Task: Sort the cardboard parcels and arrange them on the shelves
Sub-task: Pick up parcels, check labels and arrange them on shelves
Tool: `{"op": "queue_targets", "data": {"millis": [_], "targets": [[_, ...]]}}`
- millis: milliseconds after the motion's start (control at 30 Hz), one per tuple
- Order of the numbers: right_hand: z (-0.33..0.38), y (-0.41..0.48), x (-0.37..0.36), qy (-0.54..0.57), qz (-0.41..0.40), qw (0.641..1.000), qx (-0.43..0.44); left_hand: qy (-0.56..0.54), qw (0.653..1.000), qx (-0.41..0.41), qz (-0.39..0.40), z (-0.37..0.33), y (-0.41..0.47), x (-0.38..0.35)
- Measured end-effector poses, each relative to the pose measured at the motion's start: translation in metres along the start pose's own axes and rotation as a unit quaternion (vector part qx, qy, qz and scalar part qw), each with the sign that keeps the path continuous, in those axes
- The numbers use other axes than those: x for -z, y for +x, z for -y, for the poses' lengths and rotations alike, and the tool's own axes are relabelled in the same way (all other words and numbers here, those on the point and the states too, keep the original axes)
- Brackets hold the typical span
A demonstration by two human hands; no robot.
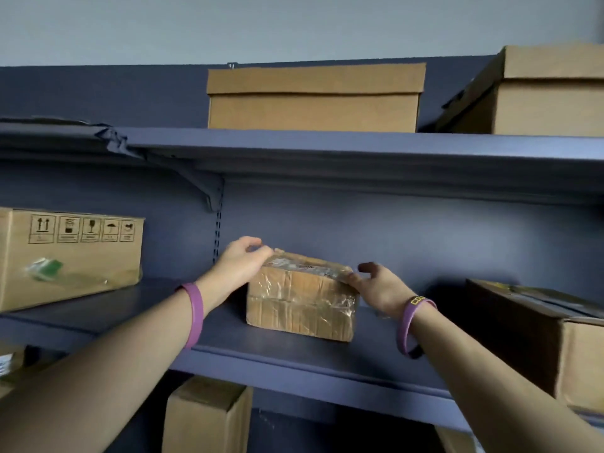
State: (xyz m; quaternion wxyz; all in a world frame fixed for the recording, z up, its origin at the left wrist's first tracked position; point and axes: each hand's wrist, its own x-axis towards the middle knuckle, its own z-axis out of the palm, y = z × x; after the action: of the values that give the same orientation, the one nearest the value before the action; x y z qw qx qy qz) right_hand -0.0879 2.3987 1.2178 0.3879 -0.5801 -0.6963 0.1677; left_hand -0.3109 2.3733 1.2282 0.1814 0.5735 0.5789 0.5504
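While both arms reach up to the middle shelf (pixel 294 358), a small taped parcel (pixel 300 305) sits on it near the centre, well apart from its neighbours. The left hand (pixel 240 264) lies over the parcel's top corner at ten o'clock, fingers curled onto the top edge; the right hand (pixel 379 286) meets the top corner at two o'clock, thumb touching the tape and the other fingers loosely spread above it, so neither hand is closed tight round the box. Each wrist wears a purple band (pixel 195 313). At nine o'clock on the same shelf stands a larger carton with handling symbols (pixel 75 256); at three o'clock lies a dark-topped box (pixel 536 335). On the upper shelf (pixel 327 148), at twelve o'clock, rests a lidded box (pixel 313 98), another (pixel 539 93) at one o'clock. Below, at six o'clock, a further carton (pixel 206 416) shows
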Motion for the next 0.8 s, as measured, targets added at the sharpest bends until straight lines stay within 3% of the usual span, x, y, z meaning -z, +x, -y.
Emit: {"op": "queue_targets", "data": {"millis": [167,367,500,667,800], "targets": [[0.001,0.002,-0.042,0.11,-0.025,0.984,-0.136,-0.063,0.985,0.114,0.109,0.046,0.017,-0.001],[-0.013,-0.004,-0.072,0.164,-0.12,0.97,-0.133,-0.107,0.987,0.11,0.056,0.067,0.019,-0.019],[-0.015,-0.005,-0.074,0.175,-0.131,0.97,-0.104,-0.139,0.983,0.107,0.058,0.074,0.019,-0.017],[-0.017,-0.011,-0.076,0.268,-0.115,0.956,-0.002,-0.247,0.96,0.091,0.091,0.08,0.02,-0.009],[-0.027,-0.005,-0.077,0.244,-0.153,0.954,0.082,-0.201,0.974,0.04,0.095,0.079,0.014,-0.007]]}}
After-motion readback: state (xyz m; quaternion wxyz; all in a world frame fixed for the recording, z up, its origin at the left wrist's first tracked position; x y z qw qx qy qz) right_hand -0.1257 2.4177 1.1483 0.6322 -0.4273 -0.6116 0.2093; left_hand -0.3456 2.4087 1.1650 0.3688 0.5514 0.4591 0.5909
